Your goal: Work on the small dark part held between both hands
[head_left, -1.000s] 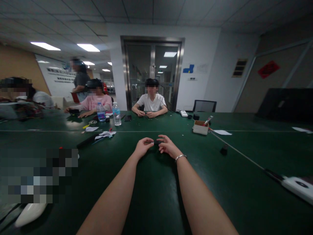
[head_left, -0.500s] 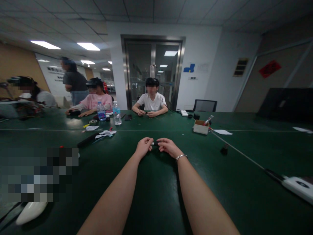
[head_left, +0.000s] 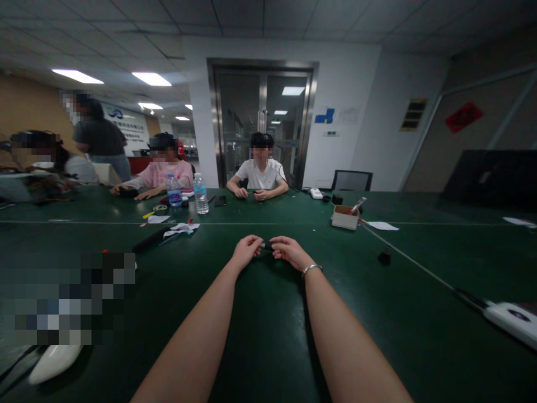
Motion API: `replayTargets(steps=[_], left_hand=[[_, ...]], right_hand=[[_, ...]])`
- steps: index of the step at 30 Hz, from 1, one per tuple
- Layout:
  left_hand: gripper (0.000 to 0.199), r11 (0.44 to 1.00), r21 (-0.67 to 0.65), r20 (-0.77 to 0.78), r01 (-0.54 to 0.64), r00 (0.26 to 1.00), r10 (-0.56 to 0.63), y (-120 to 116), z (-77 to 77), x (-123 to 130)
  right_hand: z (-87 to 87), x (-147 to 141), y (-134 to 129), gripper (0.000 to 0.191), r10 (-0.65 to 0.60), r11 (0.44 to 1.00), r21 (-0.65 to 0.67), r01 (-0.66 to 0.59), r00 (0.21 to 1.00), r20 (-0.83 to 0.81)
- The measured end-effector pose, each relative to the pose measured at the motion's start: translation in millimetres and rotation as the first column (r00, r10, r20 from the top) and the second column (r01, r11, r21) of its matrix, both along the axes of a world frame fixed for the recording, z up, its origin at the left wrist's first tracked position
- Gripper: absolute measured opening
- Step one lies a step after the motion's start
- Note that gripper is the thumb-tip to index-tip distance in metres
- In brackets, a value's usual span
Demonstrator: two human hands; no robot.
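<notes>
Both hands meet over the middle of the green bench, each drawn nearly closed, with one small dark piece between their fingertips. The left hand pinches the piece's left end, where a short silvery part shows next to the fingers; its thumb and forefinger are brought together and the other fingers curl under. The right hand has the dark end between thumb and forefinger, its remaining fingers loosely bent below and a little apart. The piece lies roughly level, bridging the narrow gap between the hands; much of it is covered by fingers, and it is too small to tell exactly what it is. Whether its two parts are joined cannot be told. A silvery bangle circles the right wrist. Both forearms reach forward from the near edge of the view, well apart at the elbows and closing toward the hands. To the right of the hands, a small black object sits on the bench, and farther off stands a small open box. Beyond the hands, across the bench, a person in a white shirt sits with forearms resting on the bench.
</notes>
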State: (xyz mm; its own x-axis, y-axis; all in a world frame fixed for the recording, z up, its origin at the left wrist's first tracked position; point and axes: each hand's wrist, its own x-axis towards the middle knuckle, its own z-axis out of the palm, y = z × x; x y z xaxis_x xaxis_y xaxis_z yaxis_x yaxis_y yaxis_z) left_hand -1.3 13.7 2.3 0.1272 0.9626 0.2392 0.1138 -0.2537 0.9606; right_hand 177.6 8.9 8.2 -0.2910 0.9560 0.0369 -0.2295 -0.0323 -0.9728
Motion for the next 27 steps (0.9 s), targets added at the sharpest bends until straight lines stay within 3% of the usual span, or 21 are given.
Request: replayTargets(steps=[3,9,15,21,27], left_hand=[[0.035,1.0,-0.027,-0.055,-0.006,0.998,0.005,-1.0,-1.1,3.6],[0.031,1.0,-0.003,0.044,-0.002,0.999,0.002,-0.9,0.1,0.2],[0.028,1.0,0.018,0.012,0.006,1.0,-0.006,2.2,-3.1,-0.1],[0.033,0.998,-0.054,0.057,-0.035,0.998,0.038,2.9,-3.6,3.4],[0.03,1.0,0.021,0.086,-0.015,0.996,0.013,-1.0,0.8,-2.6]], right_hand=[[0.7,0.0,-0.5,0.022,0.0,1.0,-0.003,0.0,1.0,-0.009],[1.8,-0.3,-1.5,0.021,-0.013,1.0,-0.009,0.013,1.0,-0.022],[1.7,-0.6,-1.1,0.021,-0.007,1.0,-0.011,0.007,1.0,-0.009],[0.3,-0.4,0.1,0.019,-0.028,1.0,-0.01,0.028,0.999,-0.02],[0.1,-0.1,0.9,0.018,-0.037,0.999,-0.014,0.036,0.999,-0.029]])
